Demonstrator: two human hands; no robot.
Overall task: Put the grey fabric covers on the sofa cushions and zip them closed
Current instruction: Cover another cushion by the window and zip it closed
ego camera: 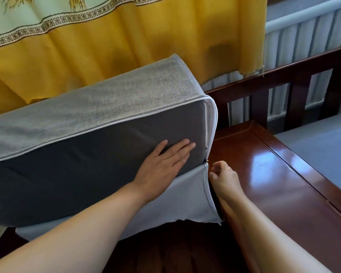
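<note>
A thick sofa cushion [77, 170] stands on its edge in a grey fabric cover [114, 103] with white piping. A loose flap of the cover [187, 196] hangs open at the lower right. The zipper slider [206, 160] sits partway along the right corner seam. My left hand [165, 164] presses flat on the dark side of the cushion, fingers straight. Just right of the slider is my right hand [223, 177], its fingers loosely curled and holding nothing that I can see.
A glossy dark wooden armrest [274, 174] lies to the right of the cushion, with the sofa's slatted wooden frame [295, 85] behind it. A yellow curtain [126, 46] hangs close behind the cushion. A grey seat surface [323, 150] lies at far right.
</note>
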